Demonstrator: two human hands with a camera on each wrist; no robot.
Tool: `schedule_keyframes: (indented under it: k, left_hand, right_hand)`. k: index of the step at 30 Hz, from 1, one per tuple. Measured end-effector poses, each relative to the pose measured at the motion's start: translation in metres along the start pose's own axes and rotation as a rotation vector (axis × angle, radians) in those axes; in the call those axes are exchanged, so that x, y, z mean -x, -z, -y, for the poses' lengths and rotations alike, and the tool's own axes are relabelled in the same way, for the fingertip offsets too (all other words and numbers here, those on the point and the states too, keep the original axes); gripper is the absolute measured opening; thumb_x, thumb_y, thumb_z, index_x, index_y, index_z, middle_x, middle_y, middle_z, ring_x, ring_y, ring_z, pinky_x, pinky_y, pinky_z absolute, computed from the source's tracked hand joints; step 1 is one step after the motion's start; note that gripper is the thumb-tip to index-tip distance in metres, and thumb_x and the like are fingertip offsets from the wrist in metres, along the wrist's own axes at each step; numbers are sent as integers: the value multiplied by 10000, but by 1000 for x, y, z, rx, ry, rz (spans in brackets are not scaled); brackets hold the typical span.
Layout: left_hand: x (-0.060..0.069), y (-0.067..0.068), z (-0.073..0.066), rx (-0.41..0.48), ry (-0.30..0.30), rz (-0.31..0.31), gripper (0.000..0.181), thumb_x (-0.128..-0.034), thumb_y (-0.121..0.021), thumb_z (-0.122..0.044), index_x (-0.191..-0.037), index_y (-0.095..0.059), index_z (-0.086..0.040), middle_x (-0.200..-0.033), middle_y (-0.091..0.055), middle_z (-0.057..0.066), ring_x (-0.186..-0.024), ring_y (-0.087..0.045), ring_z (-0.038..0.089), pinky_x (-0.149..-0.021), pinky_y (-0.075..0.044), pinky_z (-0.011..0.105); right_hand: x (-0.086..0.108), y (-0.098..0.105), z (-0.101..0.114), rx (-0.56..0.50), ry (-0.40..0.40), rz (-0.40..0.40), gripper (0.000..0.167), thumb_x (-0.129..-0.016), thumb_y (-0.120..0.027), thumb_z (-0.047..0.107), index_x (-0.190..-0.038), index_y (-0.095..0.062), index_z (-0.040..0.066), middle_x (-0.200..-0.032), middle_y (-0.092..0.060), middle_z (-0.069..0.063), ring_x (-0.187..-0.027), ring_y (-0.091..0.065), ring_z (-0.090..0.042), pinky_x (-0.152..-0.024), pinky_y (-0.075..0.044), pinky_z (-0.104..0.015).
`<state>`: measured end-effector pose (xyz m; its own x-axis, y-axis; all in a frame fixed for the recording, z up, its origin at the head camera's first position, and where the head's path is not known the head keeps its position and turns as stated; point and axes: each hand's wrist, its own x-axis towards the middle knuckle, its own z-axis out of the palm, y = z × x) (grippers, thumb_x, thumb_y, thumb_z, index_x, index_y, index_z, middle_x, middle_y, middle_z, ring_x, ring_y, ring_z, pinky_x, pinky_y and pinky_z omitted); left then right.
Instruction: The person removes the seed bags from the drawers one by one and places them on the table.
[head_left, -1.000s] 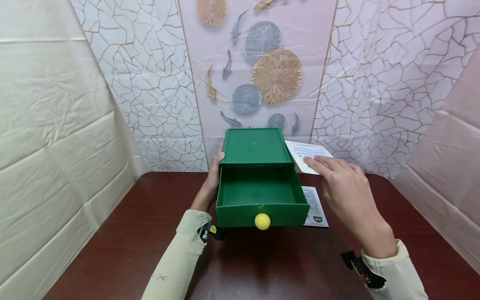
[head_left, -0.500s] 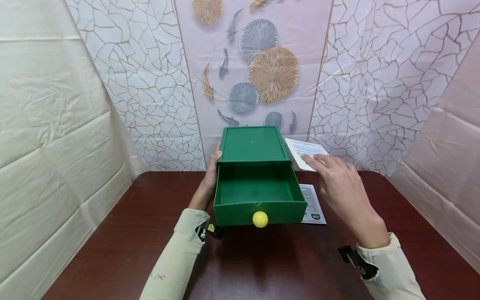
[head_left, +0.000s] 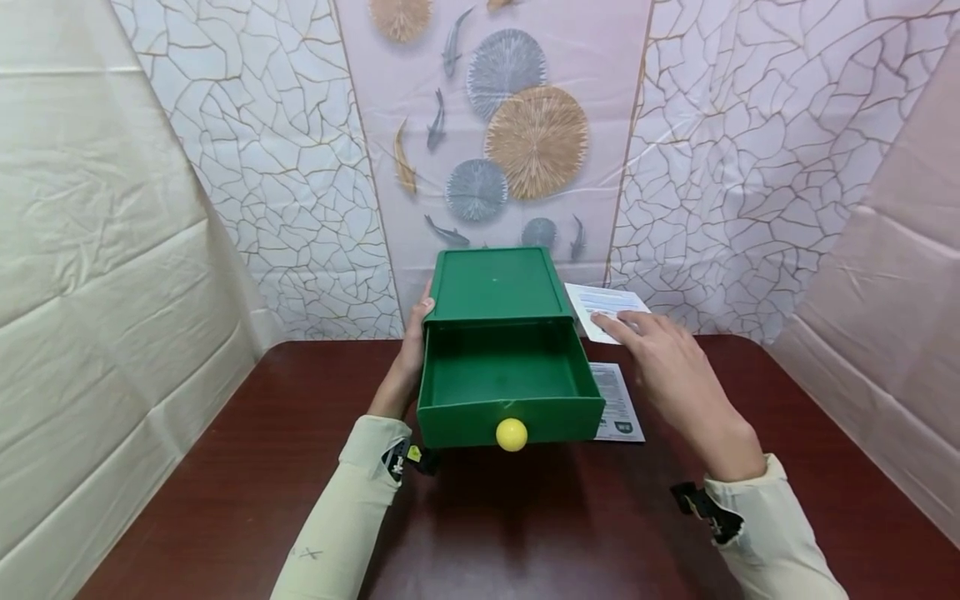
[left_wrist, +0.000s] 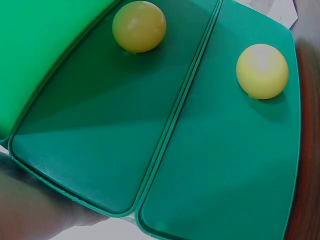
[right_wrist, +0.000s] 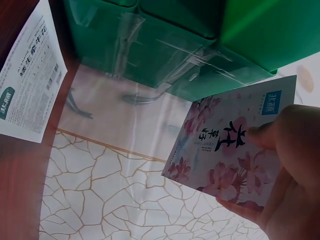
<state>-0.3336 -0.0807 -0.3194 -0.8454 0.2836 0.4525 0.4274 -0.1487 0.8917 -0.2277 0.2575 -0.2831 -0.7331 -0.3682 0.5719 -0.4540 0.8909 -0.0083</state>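
A green drawer cabinet [head_left: 495, 283] stands on the table with its top drawer [head_left: 510, 421] pulled out; no contents show in it. My left hand [head_left: 411, 342] lies against the cabinet's left side, thumb near the top edge; in the left wrist view only a blurred part of that hand [left_wrist: 45, 205] shows. To the cabinet's right, my right hand [head_left: 671, 367] pinches a flat paper packet [right_wrist: 225, 145] between thumb and fingers, above the table. Pink blossoms and dark characters cover one side of it; its other side, with printed text, shows in the head view.
A second printed packet [head_left: 618, 404] lies on the dark red table [head_left: 300, 467], right of the cabinet. Yellow round knobs [left_wrist: 262, 71] mark the lower drawers, which are closed. Clear tape [right_wrist: 200, 57] runs along the cabinet's side. A patterned cloth [head_left: 300, 167] hangs behind.
The head view has shifted slightly, so everything sits a little further left in it. Both hands keep their places: left at the cabinet, right holding the packet.
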Motion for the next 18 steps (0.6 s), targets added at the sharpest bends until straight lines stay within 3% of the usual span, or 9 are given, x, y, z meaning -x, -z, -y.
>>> schedule_keyframes:
  k: [12,18]
  left_hand:
    - [2,1,1,-2,-7,10,697,-1096,-177,-405,-1709,80,-195,-1778,47,43,-1623,-16,278,-1268,-95,602]
    - [1,-1,-2,-12,-4,3,701,-1091,-174,-404,-1709,77,-189,-1778,54,50,-1622,-17,292,-1268,-84,605]
  right_hand:
    - [2,-14,-6,-3,11,11,729,-879,-688,-185,-1499,-617,192,-1420,-607,-252,-1275,-562,-486,-1055,-441,-677]
    - [3,-20,-7,-2,-19,67,674,-926,-681,-141,-1507,-615,194,-1441,-598,-262,-1313,-554,-486,-1055,-450,-678]
